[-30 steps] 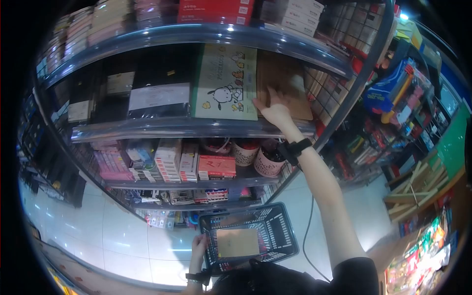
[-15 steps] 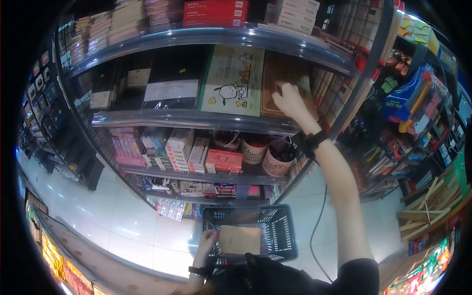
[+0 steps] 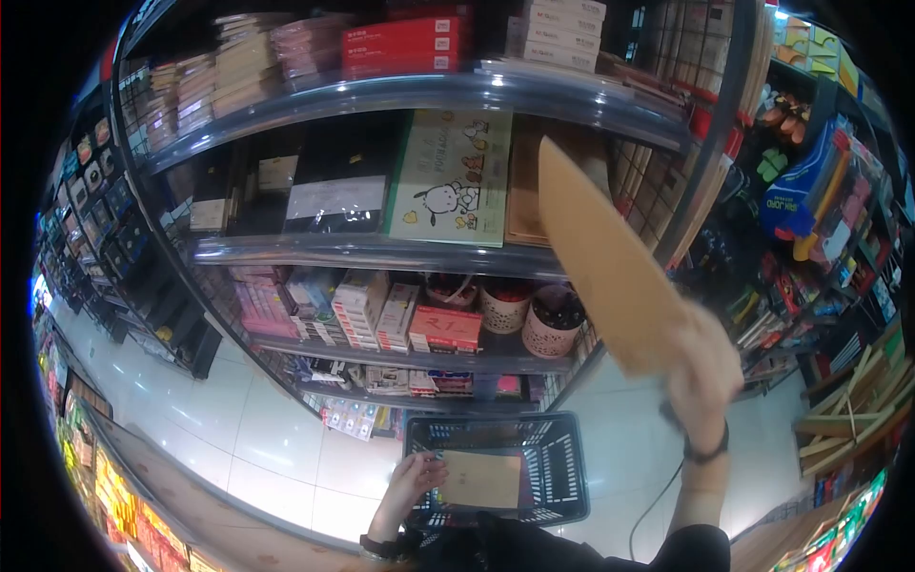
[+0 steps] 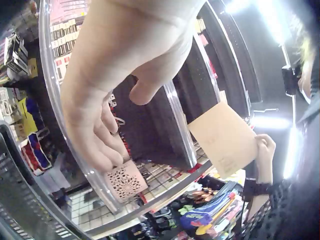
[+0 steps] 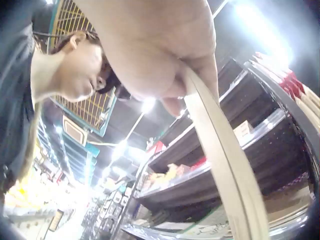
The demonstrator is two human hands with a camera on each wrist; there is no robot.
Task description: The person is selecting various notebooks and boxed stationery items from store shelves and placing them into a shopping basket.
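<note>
My right hand [image 3: 703,377] grips a flat brown paper item [image 3: 605,267], held tilted in front of the shelf's right side. The right wrist view shows its pale layered edge [image 5: 227,160] between thumb and fingers of that hand [image 5: 155,45]. Similar brown items [image 3: 525,195] lie on the shelf beside a green cartoon-printed one [image 3: 453,181]. Down at the basket's [image 3: 583,467] left side, my left hand [image 3: 410,488] has relaxed fingers near another brown item [image 3: 486,480] inside. Holding nothing, the left hand [image 4: 120,70] shows loosely bent fingers in the left wrist view.
Shelf edges [image 3: 381,252] run across the front, with boxes [image 3: 445,329] and pink perforated holders [image 3: 551,329] below. Red boxes [image 3: 400,48] stand above. Packaged goods [image 3: 810,200] hang at right, and a cable [image 3: 658,500] lies on the floor.
My right hand has come off the brown stack and moved down and right, now carrying one brown item. The left hand remains by the basket, its fingers closer to the item inside.
</note>
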